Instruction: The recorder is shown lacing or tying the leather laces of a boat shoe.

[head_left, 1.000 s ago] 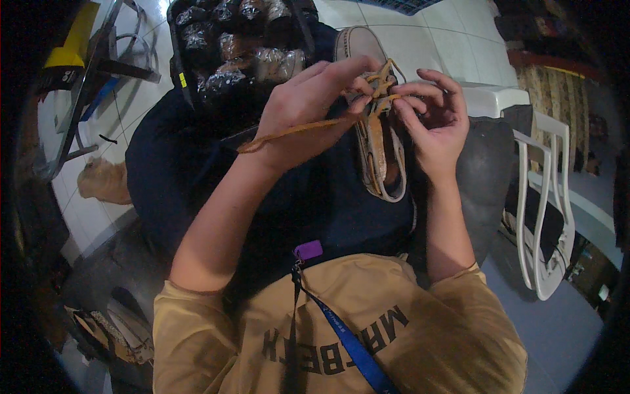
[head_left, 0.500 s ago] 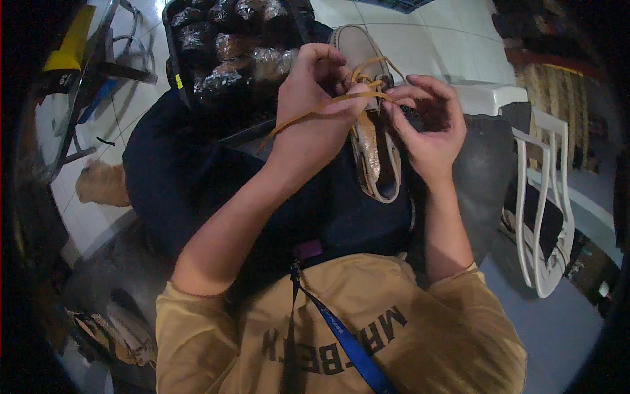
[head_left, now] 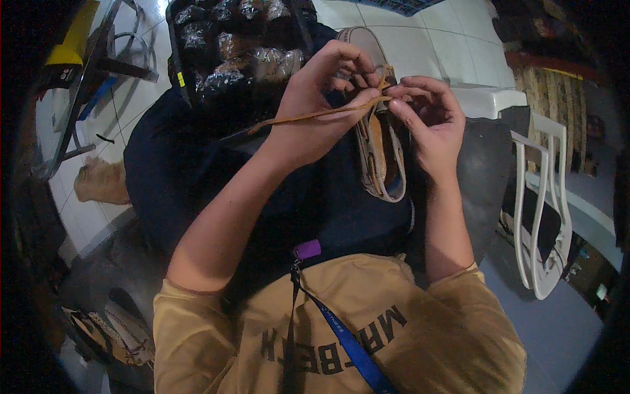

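A beige shoe [head_left: 365, 43] rests on my lap, its toe pointing away and its heel toward me. Above its front opening, my left hand [head_left: 331, 88] pinches a tan-orange shoelace [head_left: 302, 118] between thumb and fingertips. One long end of that lace trails back to the left across my left hand and wrist. Close beside it, my right hand [head_left: 426, 108] has its thumb and fingers closed on the lace near the same spot. The two hands' fingertips almost meet and hide most of the knot or loop between them.
Beyond my left hand stands a black crate [head_left: 180, 98] holding several plastic-wrapped bundles. A white plastic chair [head_left: 558, 217] is at the right. More shoes [head_left: 108, 328] lie at the lower left. A metal frame [head_left: 72, 98] stands on the tiled floor at the left.
The lace loop that stood over the shoe has been drawn in between my fingertips. My hands have come closer together, and the shoe has shifted slightly to the right.
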A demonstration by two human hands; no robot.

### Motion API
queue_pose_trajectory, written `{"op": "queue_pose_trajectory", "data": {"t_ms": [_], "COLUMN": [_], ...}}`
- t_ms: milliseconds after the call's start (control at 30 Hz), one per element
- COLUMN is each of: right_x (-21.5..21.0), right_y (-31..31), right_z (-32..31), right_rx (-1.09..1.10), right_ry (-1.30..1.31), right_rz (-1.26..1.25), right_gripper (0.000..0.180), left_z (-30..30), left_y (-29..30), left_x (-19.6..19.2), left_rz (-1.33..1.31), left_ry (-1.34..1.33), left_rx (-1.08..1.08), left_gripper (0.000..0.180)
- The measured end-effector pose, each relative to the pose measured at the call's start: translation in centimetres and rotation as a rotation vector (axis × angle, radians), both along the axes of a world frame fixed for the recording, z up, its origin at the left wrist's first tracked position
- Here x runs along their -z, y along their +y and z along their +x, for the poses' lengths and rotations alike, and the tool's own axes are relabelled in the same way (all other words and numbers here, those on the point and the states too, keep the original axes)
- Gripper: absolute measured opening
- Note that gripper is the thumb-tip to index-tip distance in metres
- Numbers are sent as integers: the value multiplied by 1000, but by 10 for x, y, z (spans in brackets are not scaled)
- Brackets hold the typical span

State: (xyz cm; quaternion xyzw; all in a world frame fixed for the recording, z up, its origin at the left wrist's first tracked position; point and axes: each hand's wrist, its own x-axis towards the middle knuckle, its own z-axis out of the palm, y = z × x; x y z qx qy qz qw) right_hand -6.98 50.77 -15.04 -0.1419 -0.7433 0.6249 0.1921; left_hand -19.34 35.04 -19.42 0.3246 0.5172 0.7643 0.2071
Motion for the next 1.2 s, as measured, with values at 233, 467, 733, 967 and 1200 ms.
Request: {"op": "queue_pose_trajectory", "data": {"t_ms": [233,467,733,967,1200], "right_x": [4,-2,-9,-5,-3], "right_y": [-2,-1,3,2,0], "right_z": [-6,-9,-17,-20,-19], "right_rx": [2,36,-4,27,91], "right_ry": [55,28,-19,-6,68], "right_rz": [-168,-229,-266,-260,-165], "right_gripper": [35,38,43,47,54], "left_z": [-1,-3,-3,-14,-25], "left_y": [-1,-5,-1,-3,1], "left_x": [-6,-12,-7,-12,-17], "left_rz": [-79,-104,-71,-29,-10], "left_ry": [12,195,-99,-68,-59], "left_rx": [-2,-25,63,87,131], "left_gripper": [28,17,20,23,34]}}
